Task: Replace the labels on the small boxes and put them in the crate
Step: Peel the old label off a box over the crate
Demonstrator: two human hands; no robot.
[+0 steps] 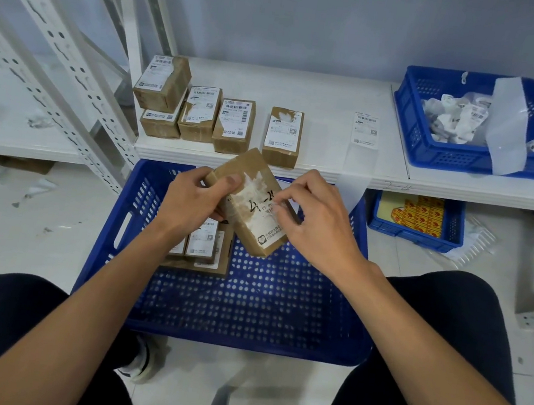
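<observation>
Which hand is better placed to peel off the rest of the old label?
Right: the right hand pinches the torn label, while the left hand holds the box.

Brown box (252,200), blue perforated crate (246,304)

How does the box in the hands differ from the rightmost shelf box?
The held box tilts above the crate, gripped by the left hand and pinched at its label by the right hand; the shelf box lies flat. The held box's label is mostly torn away; the shelf box's is torn only near its top. Both are brown cardboard.
</observation>
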